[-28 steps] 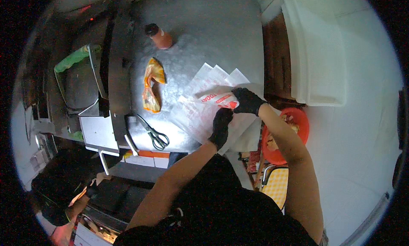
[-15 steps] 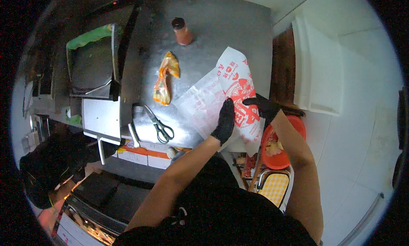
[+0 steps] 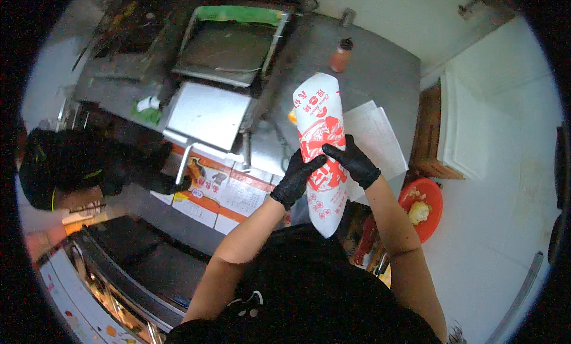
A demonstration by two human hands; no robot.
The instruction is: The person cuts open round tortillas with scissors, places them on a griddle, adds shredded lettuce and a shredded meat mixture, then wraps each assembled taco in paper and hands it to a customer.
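Note:
A white paper-wrapped roll (image 3: 318, 115) with red print is upright between my hands, pointed at both ends, its contents hidden. My left hand (image 3: 296, 178), in a black glove, grips its left side with the thumb across the front. From the right, my right hand (image 3: 355, 164), also black-gloved, closes on it with its thumb on the front. Behind the roll, loose white paper sheets (image 3: 380, 133) lie on the metal counter (image 3: 380, 76). A bit of a yellow-orange packet (image 3: 291, 116) shows beside the roll. Dark-handled scissors (image 3: 284, 143) are blurred to its left.
A reddish bottle with a dark cap (image 3: 341, 55) stands at the back. A red basin (image 3: 433, 218) with pale food is at right. Left are a framed griddle plate (image 3: 229, 49) and a white handled tray (image 3: 208, 115). A person in black (image 3: 113, 165) reaches in from the left.
The paper has gone from partly spread to a narrow roll, lifted nearer me with both hands round it. My view has turned, so the counter appears shifted right and more of the person shows.

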